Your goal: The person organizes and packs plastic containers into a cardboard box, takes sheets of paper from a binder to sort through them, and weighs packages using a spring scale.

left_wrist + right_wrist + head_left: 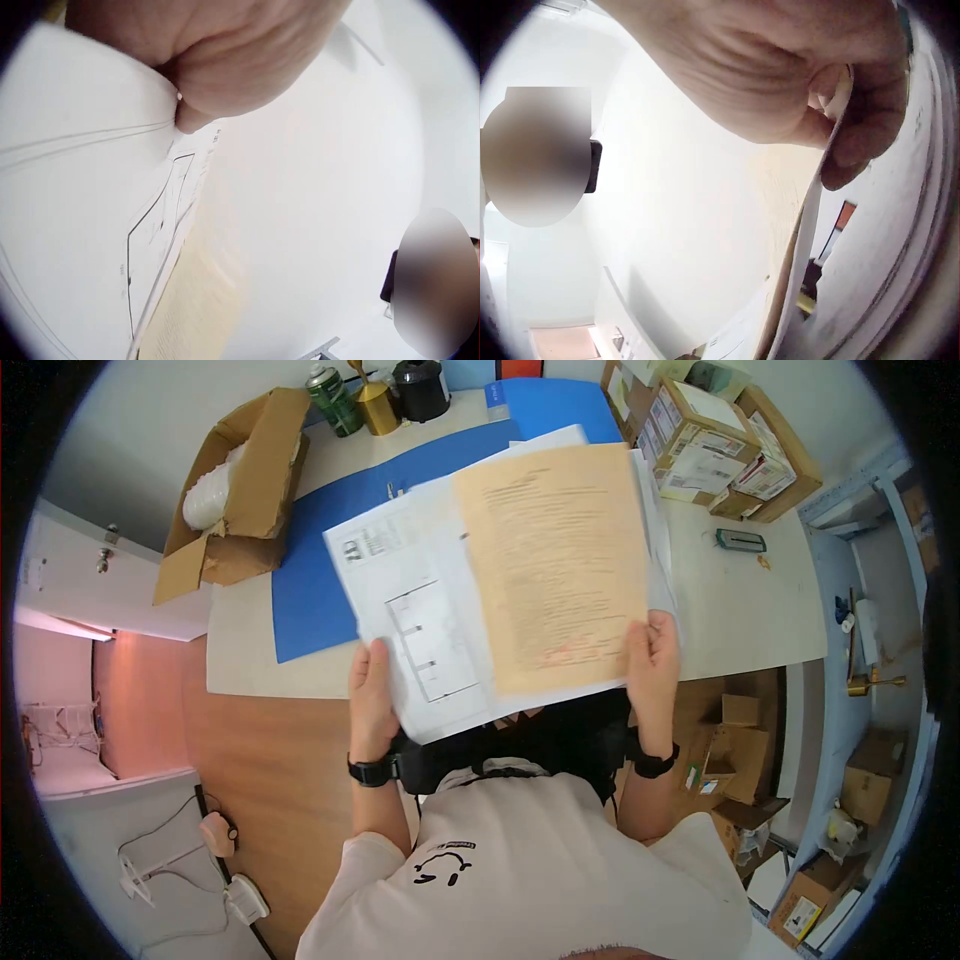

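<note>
A stack of papers lies spread between my two hands, tilted above the table's front edge. My left hand (372, 695) grips the white printed sheets (430, 615) at their left edge, thumb on top; they carry a line drawing like a floor plan. At the right edge, my right hand (653, 660) pinches a yellow-orange sheet (560, 560) of printed text, which overlaps the white ones. In the right wrist view, thumb and fingers close over the edge of the papers (799, 247). The left wrist view shows the drawing (154, 217) below the left hand (232, 60).
Behind the papers, blue folders (310, 580) cover part of the table (740, 590). An open cardboard box (255, 490) stands left, with a spray can (335, 402) beyond it. Stacked boxes (700, 435) and a green-grey tool (740, 541) are at right.
</note>
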`<state>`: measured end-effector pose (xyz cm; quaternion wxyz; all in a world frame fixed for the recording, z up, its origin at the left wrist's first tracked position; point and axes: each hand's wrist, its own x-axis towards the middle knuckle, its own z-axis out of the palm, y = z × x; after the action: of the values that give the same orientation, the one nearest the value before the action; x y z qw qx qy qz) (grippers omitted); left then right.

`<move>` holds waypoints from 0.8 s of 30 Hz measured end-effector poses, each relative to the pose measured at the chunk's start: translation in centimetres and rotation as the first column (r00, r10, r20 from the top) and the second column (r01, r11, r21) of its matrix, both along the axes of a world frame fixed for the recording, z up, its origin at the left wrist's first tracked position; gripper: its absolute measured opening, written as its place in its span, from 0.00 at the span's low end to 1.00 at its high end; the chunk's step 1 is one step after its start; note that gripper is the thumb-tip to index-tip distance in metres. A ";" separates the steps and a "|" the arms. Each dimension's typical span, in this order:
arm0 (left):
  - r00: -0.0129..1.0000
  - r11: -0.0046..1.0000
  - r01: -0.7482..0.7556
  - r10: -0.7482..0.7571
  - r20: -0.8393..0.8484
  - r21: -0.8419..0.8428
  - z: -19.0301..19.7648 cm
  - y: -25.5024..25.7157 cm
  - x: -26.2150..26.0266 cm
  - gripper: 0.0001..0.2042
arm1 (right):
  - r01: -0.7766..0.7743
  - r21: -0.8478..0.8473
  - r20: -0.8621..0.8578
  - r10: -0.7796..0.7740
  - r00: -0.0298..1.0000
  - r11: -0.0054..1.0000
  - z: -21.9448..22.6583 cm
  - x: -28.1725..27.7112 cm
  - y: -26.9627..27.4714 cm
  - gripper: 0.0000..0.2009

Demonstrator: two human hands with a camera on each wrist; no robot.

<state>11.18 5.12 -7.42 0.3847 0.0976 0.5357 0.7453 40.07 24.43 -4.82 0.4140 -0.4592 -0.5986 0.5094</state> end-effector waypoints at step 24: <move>0.833 0.907 0.356 -0.416 -0.364 -0.224 4.5 14.7 7.2 0.37 | 0.023 0.173 0.391 -0.090 0.916 0.985 -1.8 6.3 9.4 0.23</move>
<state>18.38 19.78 -2.94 0.4145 0.3271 0.6259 0.5740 46.35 33.84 -6.64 0.3351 -0.5344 -0.6963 0.3424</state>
